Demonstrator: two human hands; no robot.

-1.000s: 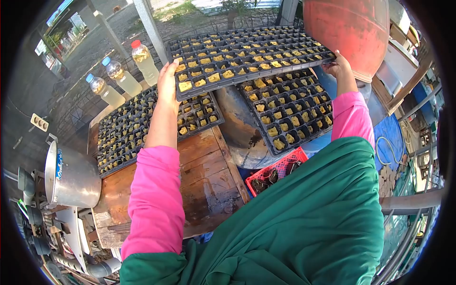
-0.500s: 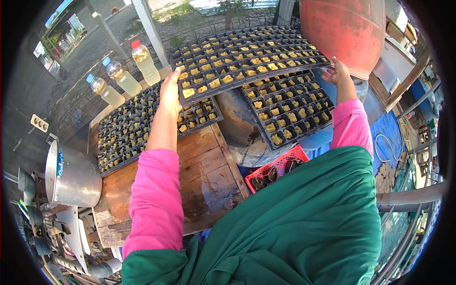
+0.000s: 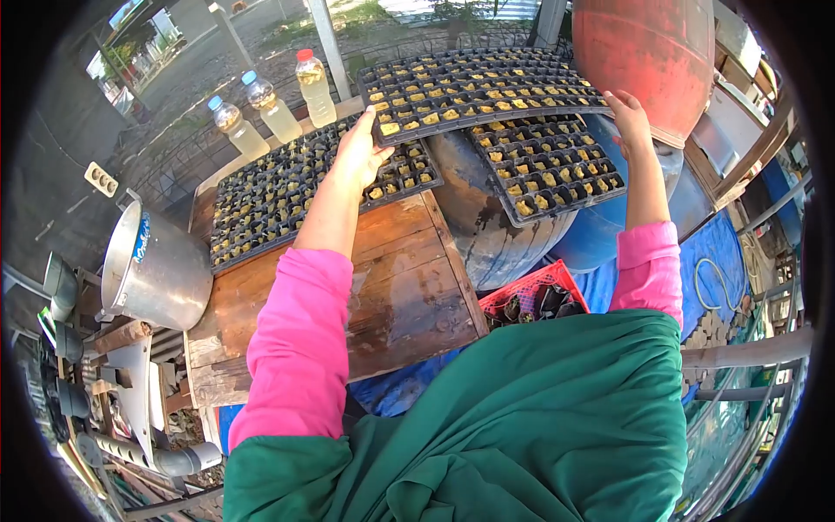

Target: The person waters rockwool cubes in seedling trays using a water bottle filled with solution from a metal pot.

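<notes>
A black seedling tray (image 3: 487, 111) with a yellowish plug in many of its cells is held up between my hands, bowing a little. My left hand (image 3: 357, 157) grips its near left corner, the thumb on the edge. At the right end, my right hand (image 3: 628, 120) has its fingers at the tray's edge; some of them are hidden. Below the held tray, another plugged tray (image 3: 548, 178) rests across the barrels. A third tray (image 3: 404, 181) lies partly under my left hand, beside a tray with small green sprouts (image 3: 261, 209) on the wooden table (image 3: 383, 278).
Three bottles of cloudy liquid (image 3: 277, 117) stand along the table's back edge. A large metal pot (image 3: 161, 270) sits at the left. Behind my right hand rises a red barrel (image 3: 644, 61), with blue barrels (image 3: 600, 226) below. A red crate (image 3: 531, 287) holds dark items.
The held tray has moved farther from me, toward the back, with both hands along. My right fingers have come closer round its edge. The whole view has shifted, with the table now farther right.
</notes>
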